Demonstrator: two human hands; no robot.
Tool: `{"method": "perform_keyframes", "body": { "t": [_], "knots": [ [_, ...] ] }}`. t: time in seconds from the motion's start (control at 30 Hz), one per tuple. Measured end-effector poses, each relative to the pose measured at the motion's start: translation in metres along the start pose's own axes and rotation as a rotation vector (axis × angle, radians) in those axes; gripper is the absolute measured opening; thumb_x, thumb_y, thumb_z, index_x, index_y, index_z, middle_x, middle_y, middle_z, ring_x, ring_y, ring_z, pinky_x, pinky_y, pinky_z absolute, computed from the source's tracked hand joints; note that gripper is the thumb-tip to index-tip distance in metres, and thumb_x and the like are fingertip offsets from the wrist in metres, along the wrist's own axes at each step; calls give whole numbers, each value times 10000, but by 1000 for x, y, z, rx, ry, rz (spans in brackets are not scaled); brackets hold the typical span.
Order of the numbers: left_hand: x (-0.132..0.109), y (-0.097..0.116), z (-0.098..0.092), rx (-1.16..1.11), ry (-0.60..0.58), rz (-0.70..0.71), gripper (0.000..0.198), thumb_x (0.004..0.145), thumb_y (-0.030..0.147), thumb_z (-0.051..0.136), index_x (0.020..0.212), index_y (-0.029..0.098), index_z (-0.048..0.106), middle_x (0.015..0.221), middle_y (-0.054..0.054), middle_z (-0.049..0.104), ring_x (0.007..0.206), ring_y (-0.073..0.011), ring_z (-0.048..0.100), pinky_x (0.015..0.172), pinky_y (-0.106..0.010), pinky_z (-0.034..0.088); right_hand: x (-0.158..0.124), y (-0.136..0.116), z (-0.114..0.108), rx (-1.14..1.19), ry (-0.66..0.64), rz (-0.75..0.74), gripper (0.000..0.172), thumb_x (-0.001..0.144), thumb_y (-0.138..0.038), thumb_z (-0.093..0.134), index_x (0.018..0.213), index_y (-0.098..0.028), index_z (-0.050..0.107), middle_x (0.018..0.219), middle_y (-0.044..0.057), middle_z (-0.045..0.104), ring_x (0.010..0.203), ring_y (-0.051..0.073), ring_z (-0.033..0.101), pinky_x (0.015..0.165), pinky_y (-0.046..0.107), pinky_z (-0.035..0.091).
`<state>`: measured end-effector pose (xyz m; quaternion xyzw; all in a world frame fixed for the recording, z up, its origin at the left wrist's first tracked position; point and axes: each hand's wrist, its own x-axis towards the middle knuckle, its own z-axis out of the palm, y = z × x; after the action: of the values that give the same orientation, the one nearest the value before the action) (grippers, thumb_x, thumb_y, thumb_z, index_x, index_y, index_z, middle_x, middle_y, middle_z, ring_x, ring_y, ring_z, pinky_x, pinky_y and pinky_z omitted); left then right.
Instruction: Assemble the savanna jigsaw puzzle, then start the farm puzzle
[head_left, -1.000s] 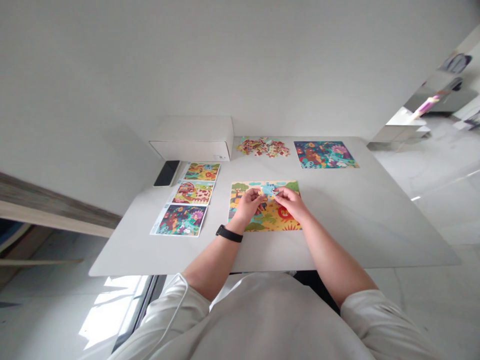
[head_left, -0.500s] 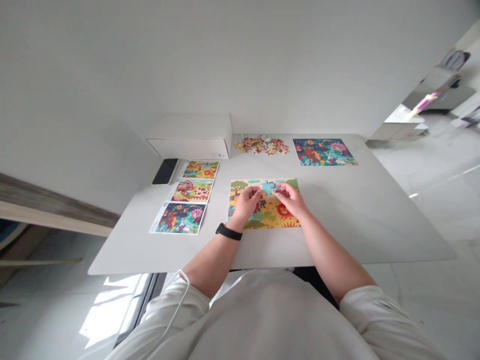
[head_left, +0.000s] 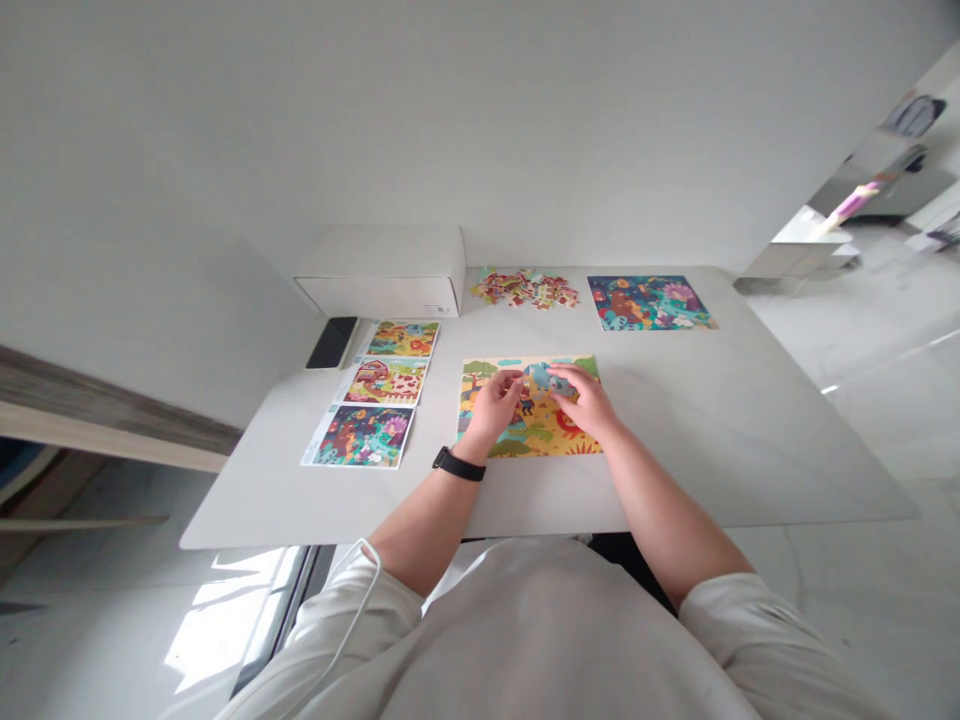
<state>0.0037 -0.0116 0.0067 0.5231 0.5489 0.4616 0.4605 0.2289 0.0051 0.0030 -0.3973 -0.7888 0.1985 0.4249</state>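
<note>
Right hand (head_left: 564, 385) spread wider, at blue elephant (head_left: 540, 378), left hand (head_left: 496, 405) alongside

Two hands (head_left: 496, 406), perhaps two puzzles (head_left: 540, 440), three cards (head_left: 361, 437), one phone (head_left: 331, 343), one box (head_left: 379, 296).

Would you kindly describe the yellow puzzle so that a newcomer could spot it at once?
On the pale table, look right of the three printed pictures. There, beneath both hands, lies the puzzle: larger than any of those prints, and mostly yellow, unlike the dark blue picture farther back.
</note>
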Motion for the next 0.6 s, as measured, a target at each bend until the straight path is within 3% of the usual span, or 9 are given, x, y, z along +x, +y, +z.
{"method": "perform_keyframes", "body": {
  "t": [0.13, 0.2, 0.4, 0.6],
  "knots": [
    [7, -2, -11, 137, 162, 118, 253, 1030, 296, 613, 1255, 202, 679, 1038, -67, 774, 912, -169, 721, 811, -291, 584, -2, 11, -3, -136, 61, 73, 378, 965, -230, 715, 1339, -275, 748, 1416, 110, 731, 1342, 307, 667, 1212, 526, 512],
    [7, -2, -15, 250, 180, 186, 248, 1015, 249, 608, 1247, 205, 679, 1102, -76, 768, 1002, -191, 721, 917, -342, 591, -3, 15, -4, -188, 35, 101, 360, 965, -218, 710, 1317, -273, 760, 1423, 112, 730, 1333, 316, 671, 1199, 537, 519],
    [-2, 1, -16, 645, 58, 356, 294, 967, 223, 661, 1256, 239, 713, 1284, -112, 731, 1295, -296, 657, 1197, -509, 484, -4, 18, 1, -243, -99, 103, 316, 945, -171, 722, 1240, -258, 794, 1426, 100, 741, 1328, 312, 676, 1207, 538, 503],
    [-8, 0, -11, 747, -57, 406, 338, 990, 262, 661, 1319, 230, 732, 1394, -126, 701, 1356, -299, 636, 1221, -483, 481, -5, 17, 3, -312, -161, 109, 283, 949, -161, 710, 1185, -273, 819, 1473, 78, 720, 1335, 322, 661, 1196, 577, 494]
  ]
}}
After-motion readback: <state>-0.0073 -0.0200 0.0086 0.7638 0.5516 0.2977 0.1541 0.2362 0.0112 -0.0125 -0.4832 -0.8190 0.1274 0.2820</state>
